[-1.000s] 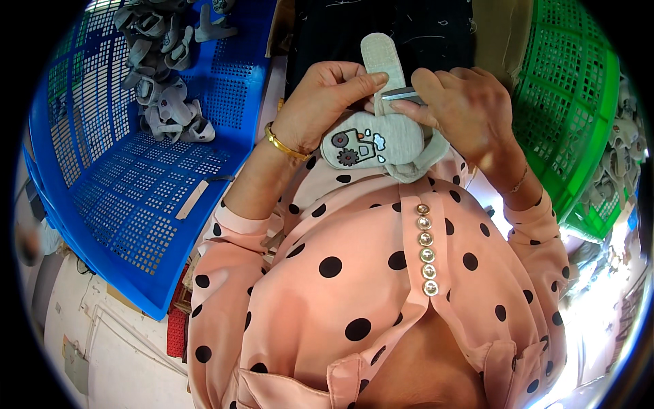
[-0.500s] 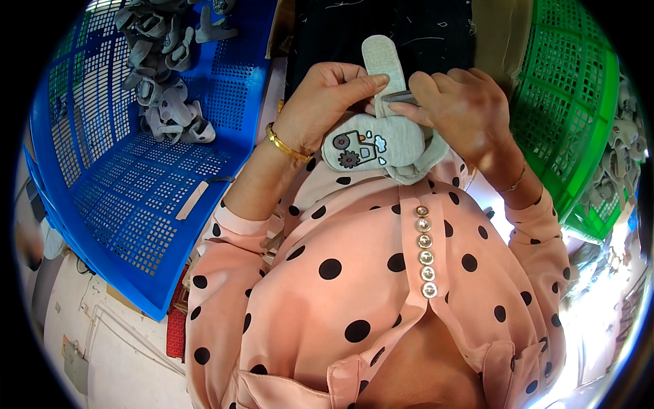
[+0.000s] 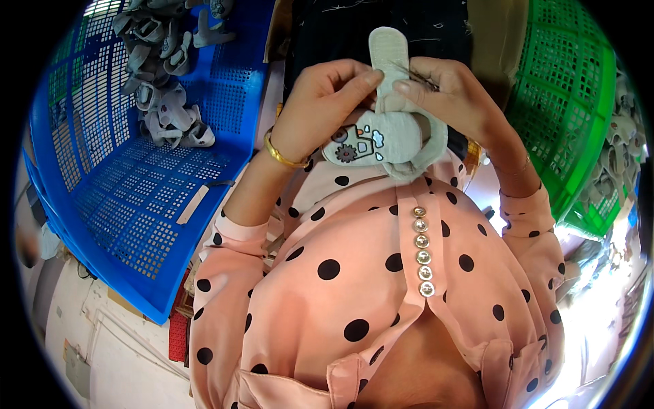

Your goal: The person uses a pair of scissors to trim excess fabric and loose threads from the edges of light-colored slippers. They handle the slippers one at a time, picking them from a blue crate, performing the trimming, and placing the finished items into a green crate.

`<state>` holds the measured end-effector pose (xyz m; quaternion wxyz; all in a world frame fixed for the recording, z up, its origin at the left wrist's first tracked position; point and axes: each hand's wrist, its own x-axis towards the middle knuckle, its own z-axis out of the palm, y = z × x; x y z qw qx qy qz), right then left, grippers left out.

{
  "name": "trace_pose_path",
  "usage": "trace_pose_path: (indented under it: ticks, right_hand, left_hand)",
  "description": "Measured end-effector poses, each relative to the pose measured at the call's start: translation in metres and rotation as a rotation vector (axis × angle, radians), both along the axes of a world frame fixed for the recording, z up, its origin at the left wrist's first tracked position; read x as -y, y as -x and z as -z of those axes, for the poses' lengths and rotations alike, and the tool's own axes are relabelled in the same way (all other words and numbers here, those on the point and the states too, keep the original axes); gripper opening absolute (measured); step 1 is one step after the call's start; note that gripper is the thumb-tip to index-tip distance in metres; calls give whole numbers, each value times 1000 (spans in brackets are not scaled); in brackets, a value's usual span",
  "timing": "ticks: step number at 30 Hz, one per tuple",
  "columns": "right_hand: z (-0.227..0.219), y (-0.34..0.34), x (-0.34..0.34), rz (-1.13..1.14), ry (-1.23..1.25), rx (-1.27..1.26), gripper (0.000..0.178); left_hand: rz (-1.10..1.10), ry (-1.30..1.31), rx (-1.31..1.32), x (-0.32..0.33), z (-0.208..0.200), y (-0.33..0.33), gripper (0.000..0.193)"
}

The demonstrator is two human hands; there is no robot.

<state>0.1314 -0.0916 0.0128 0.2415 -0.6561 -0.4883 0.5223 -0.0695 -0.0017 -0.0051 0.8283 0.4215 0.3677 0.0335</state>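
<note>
A small pale grey-green child's shoe upper (image 3: 400, 134) with a tractor and cloud picture lies on its side above my lap. Its strap (image 3: 389, 49) points up and away from me. My left hand (image 3: 319, 102) is closed on the upper, thumb pressed on the base of the strap. Against the strap's other edge is my right hand (image 3: 458, 95), closed around a thin dark metal tool (image 3: 424, 77), which looks like thread snips. My right thumb lies along the strap, and most of the tool is hidden by the fingers.
To the left stands a blue perforated basket (image 3: 153, 228) holding several grey shoe uppers (image 3: 170, 112) and a pale strip (image 3: 193, 204). A green perforated basket (image 3: 569, 88) rises on the right, with more grey pieces (image 3: 606, 167) beyond it. Dark cloth with loose threads (image 3: 436, 31) lies ahead.
My right hand has turned, and the tool now angles across the strap's right edge. The upper has tilted slightly, showing more of its opening. My left hand keeps its hold.
</note>
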Motion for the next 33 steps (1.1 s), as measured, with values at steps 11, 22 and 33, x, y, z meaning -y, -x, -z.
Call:
trace_pose_path:
  ticks: [11,22,33]
  right_hand:
    - [3,-5,-2,154,211,-309,36]
    - [-4,2,-1,156,-210,38,29]
    - [-6,-11,37,287,-162,460,35]
  left_hand:
    - [-32,-1194,-44,17,-5,2,10]
    - [112,-399,-38,8,-10,-8,23]
    - [-231,-279,-84,18,-1,-14,23]
